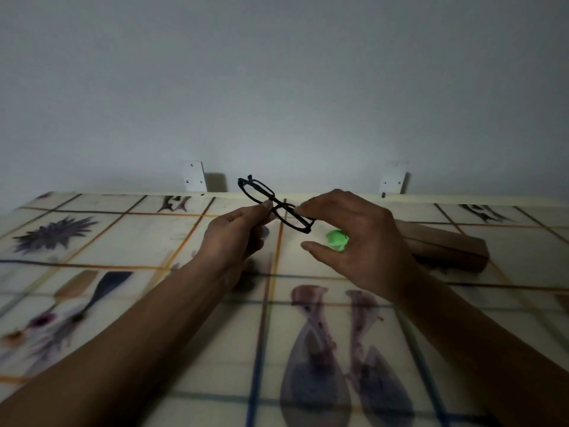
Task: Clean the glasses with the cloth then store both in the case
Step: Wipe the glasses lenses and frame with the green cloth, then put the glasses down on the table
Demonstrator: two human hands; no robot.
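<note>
Head view: both hands, left hand (234, 232) and right hand (354, 238), pinch thin black oval-rimmed glasses (274, 203).

A table (138, 241) is covered by a pale printed cloth, on which orange and dark grid lines and purple plant figures are seen. Behind its far edge a plain grey wall (277, 72) is seen, and two white brackets (194, 177) are fixed there.

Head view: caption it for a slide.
Both hands hold black glasses above the table; green cloth in the right.
</note>
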